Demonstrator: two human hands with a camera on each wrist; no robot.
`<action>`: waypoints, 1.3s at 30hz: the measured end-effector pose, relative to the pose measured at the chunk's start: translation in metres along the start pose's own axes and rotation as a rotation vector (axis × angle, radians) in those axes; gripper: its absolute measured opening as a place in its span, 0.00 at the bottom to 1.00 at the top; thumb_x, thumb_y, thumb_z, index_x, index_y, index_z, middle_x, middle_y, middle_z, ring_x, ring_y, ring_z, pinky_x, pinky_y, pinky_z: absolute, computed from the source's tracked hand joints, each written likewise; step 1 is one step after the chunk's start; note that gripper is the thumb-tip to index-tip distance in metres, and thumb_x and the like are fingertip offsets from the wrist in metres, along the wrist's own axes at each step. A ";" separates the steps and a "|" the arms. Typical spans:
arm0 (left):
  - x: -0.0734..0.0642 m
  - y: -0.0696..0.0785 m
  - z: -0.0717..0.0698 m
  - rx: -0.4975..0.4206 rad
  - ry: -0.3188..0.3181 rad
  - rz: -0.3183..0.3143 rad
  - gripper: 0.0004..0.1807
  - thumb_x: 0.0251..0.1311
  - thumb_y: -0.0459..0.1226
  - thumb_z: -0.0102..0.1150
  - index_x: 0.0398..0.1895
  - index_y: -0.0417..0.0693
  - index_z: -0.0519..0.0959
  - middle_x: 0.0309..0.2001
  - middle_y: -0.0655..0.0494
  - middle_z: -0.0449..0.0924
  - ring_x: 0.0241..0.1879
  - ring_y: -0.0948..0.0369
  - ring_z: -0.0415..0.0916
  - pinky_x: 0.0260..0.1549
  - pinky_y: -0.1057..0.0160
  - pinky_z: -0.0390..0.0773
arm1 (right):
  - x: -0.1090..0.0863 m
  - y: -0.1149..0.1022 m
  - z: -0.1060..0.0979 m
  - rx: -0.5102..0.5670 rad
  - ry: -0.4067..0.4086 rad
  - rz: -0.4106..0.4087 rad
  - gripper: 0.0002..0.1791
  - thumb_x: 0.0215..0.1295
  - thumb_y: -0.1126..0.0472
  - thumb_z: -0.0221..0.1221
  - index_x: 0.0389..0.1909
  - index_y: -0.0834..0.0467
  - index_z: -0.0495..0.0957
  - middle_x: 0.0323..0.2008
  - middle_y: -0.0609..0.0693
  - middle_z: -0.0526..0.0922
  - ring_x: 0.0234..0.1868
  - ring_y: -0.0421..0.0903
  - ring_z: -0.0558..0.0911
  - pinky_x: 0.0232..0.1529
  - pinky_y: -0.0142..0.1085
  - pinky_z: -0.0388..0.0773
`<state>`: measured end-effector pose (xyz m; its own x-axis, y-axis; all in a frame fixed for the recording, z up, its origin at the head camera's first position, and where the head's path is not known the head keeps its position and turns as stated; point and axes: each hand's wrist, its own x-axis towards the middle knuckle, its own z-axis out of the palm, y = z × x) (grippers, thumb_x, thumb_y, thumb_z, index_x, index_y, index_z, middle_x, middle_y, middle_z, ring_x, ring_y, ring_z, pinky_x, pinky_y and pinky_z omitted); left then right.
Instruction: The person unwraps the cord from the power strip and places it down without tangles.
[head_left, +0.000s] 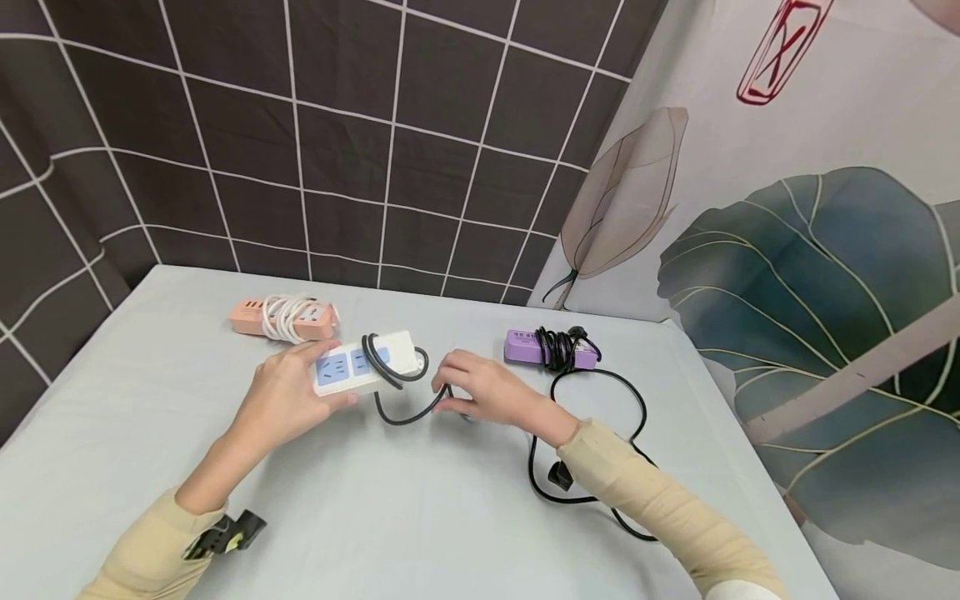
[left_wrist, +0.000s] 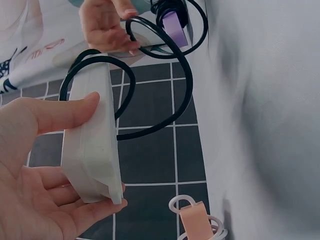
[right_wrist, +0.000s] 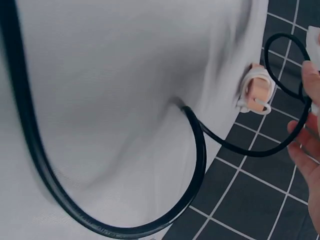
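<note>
Left hand is curled round the white strip, above the table; cord is pinched by the right hand. Loosely looped, it could be shed if tension is lost.

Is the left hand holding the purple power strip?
No, the left hand holds the white power strip; the purple power strip lies on the table.

1. Dark grey-brown fabric backdrop with white grid lines, rippled at left.
2. White fabric hanging at right, printed with a large blue-green leaf.
3. Pale, cloth-covered tabletop.
</note>
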<state>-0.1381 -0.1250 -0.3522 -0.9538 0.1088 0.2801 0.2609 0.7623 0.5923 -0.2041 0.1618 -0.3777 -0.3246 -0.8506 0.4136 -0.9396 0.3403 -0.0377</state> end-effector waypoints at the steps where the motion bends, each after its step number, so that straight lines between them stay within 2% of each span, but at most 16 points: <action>1: 0.000 0.000 0.000 0.000 0.000 0.000 0.40 0.40 0.42 0.76 0.58 0.33 0.74 0.51 0.31 0.78 0.38 0.45 0.78 0.34 0.50 0.74 | 0.000 0.000 0.000 -0.010 -0.001 -0.030 0.11 0.58 0.52 0.66 0.38 0.53 0.80 0.37 0.44 0.78 0.41 0.39 0.76 0.44 0.26 0.75; 5: -0.001 0.000 -0.001 0.001 0.003 -0.001 0.40 0.40 0.41 0.76 0.58 0.32 0.73 0.52 0.31 0.78 0.39 0.44 0.78 0.35 0.49 0.74 | -0.001 0.000 -0.002 -0.080 -0.025 -0.088 0.07 0.61 0.57 0.64 0.39 0.51 0.84 0.36 0.43 0.81 0.40 0.39 0.77 0.44 0.26 0.75; 10: -0.001 0.000 0.000 -0.010 0.012 0.013 0.40 0.39 0.41 0.76 0.58 0.32 0.74 0.52 0.32 0.78 0.39 0.44 0.77 0.35 0.50 0.73 | -0.002 0.000 -0.001 -0.127 -0.051 -0.020 0.05 0.61 0.62 0.63 0.37 0.53 0.85 0.34 0.43 0.83 0.39 0.38 0.78 0.42 0.25 0.77; 17: -0.003 0.003 0.004 -0.030 0.006 0.033 0.38 0.39 0.40 0.76 0.56 0.34 0.75 0.52 0.36 0.79 0.40 0.47 0.77 0.36 0.53 0.72 | 0.001 0.005 0.001 -0.163 0.025 0.116 0.04 0.60 0.64 0.64 0.34 0.53 0.85 0.31 0.43 0.82 0.35 0.39 0.79 0.37 0.27 0.78; 24: -0.004 0.006 0.008 -0.021 -0.009 0.046 0.36 0.39 0.40 0.76 0.55 0.35 0.76 0.51 0.35 0.79 0.43 0.47 0.77 0.38 0.51 0.73 | 0.003 0.007 -0.002 -0.174 0.063 0.233 0.03 0.60 0.65 0.64 0.33 0.55 0.85 0.31 0.45 0.84 0.35 0.40 0.81 0.35 0.29 0.79; 29: -0.005 0.006 0.011 -0.014 -0.020 0.059 0.36 0.38 0.39 0.75 0.55 0.34 0.76 0.52 0.35 0.79 0.47 0.45 0.76 0.41 0.47 0.73 | 0.003 0.009 -0.005 -0.168 0.114 0.270 0.04 0.59 0.68 0.64 0.33 0.57 0.85 0.31 0.47 0.84 0.35 0.42 0.81 0.36 0.31 0.79; 33: -0.005 0.003 0.013 0.002 -0.026 0.068 0.36 0.38 0.39 0.75 0.54 0.34 0.76 0.51 0.35 0.80 0.44 0.46 0.77 0.39 0.48 0.73 | 0.001 0.010 -0.008 -0.170 0.146 0.287 0.04 0.59 0.68 0.63 0.33 0.56 0.85 0.31 0.46 0.84 0.35 0.42 0.81 0.34 0.31 0.78; 39: -0.005 0.000 0.014 0.020 -0.042 0.060 0.36 0.37 0.39 0.76 0.54 0.35 0.77 0.49 0.36 0.81 0.40 0.48 0.77 0.36 0.51 0.73 | -0.003 0.008 -0.018 -0.198 0.205 0.268 0.03 0.59 0.67 0.64 0.33 0.57 0.84 0.30 0.46 0.84 0.34 0.42 0.81 0.34 0.31 0.78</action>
<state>-0.1353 -0.1171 -0.3642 -0.9420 0.1812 0.2825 0.3153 0.7658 0.5604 -0.2090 0.1744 -0.3633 -0.5088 -0.6299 0.5868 -0.7786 0.6276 -0.0015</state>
